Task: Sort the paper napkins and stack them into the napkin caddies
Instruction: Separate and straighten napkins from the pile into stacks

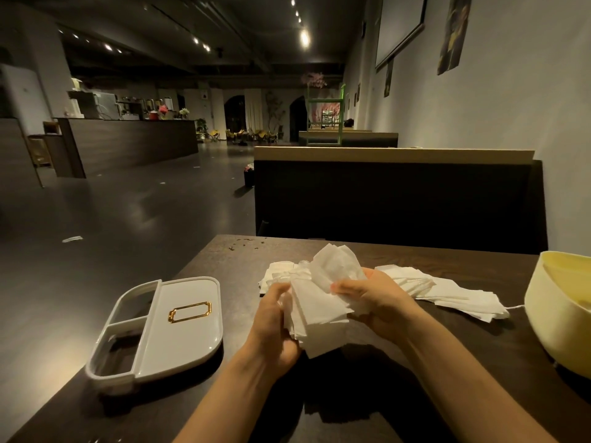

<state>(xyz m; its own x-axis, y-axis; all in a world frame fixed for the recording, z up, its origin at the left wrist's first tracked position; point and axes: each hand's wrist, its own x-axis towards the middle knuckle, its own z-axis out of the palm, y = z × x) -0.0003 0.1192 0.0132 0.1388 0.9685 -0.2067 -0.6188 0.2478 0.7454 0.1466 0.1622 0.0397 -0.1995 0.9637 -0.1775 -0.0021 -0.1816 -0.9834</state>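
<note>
The left hand [275,321] and right hand [374,302] curl their fingers round a bunch of white napkins [319,318], just right of the white caddy [188,334]. Loose napkins [454,294] lie farther right of the caddy, near a yellow tub [556,318].

No text, number or brand is reading legibly anywhere. On the caddy lid [188,334], the gold label frame [189,311] is showing only plain white inside. The wall posters [454,33] are hanging too dim and blurred to read.
</note>
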